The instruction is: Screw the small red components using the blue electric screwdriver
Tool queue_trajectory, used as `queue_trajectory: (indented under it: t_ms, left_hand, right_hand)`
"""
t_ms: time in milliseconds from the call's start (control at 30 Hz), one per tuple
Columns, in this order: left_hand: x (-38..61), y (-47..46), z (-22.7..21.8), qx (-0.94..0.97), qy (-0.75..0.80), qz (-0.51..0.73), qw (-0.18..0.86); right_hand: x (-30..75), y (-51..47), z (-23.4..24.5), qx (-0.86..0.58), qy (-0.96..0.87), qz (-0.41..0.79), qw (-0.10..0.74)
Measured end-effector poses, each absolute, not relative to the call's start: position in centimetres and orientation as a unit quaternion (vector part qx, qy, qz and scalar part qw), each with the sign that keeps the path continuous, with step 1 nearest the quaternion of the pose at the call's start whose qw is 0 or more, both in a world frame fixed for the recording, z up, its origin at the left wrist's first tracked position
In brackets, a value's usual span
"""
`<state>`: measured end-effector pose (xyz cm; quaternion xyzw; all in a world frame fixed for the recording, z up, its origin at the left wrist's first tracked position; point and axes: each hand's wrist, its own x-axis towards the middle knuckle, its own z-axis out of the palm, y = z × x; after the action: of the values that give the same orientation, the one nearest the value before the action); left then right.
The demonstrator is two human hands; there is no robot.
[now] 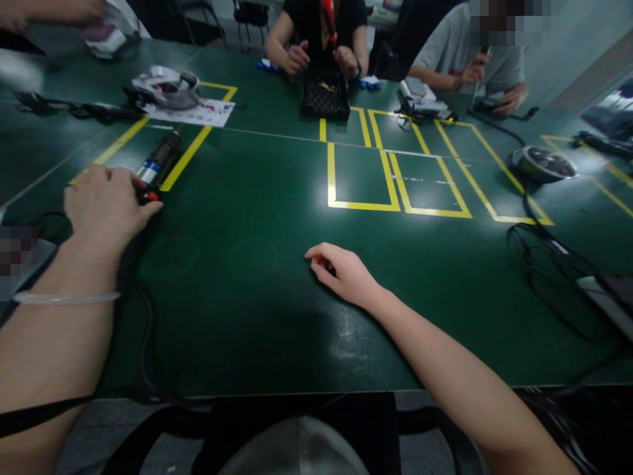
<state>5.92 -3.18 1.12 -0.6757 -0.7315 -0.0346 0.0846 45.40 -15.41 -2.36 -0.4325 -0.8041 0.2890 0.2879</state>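
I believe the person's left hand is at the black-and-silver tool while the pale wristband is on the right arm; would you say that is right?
Not quite: the head view shows the pale wristband on the left arm, and none shows on the right arm. The left hand is indeed at the black-and-silver tool.

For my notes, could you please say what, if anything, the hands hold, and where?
The left hand appears to grip the screwdriver-like tool by its near end; the right hand appears empty.
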Motion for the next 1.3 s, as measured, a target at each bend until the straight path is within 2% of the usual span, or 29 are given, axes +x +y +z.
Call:
queue_trajectory:
  t_ms: [400, 533, 633, 733, 833, 967, 1100, 1300]
  left_hand:
    - [6.5, -2.8, 1.4, -0.649, -0.75, 0.007, 0.127]
    - [7.9, -2.8, 2.3, -0.648, -0.752, -0.044, 0.112]
    - [10.8, -3.9, 3.3, -0.693, -0.708, -0.128, 0.045]
    - [14.4, -6.0, 3.9, -0.787, -0.577, -0.201, -0.083]
    - [17.7, -8.3, 3.5, -0.832, -0.464, -0.205, -0.226]
    - [20.2, -10.4, 2.6, -0.823, -0.394, -0.183, -0.367]
    - [21.0, -11.0, 2.2, -0.811, -0.363, -0.172, -0.425]
    - [21.2, -10.9, 2.2, -0.828, -0.342, -0.163, -0.414]
  right_hand:
    - [45.4, -15.3, -2.5, -0.43, -0.806, 0.284, 0.291]
    - [45.4, -15.2, -2.6, -0.431, -0.806, 0.284, 0.29]
    - [45.3, -15.2, -2.6, -0.432, -0.798, 0.297, 0.297]
    - [45.3, -15.2, -2.6, -0.425, -0.779, 0.331, 0.32]
    - [45.1, -15.3, -2.7, -0.419, -0.745, 0.386, 0.348]
    - [44.6, -15.3, -2.9, -0.408, -0.677, 0.483, 0.377]
    - [44.1, -15.4, -3.0, -0.38, -0.61, 0.584, 0.378]
    - [44.2, -15.3, -3.0, -0.351, -0.571, 0.637, 0.381]
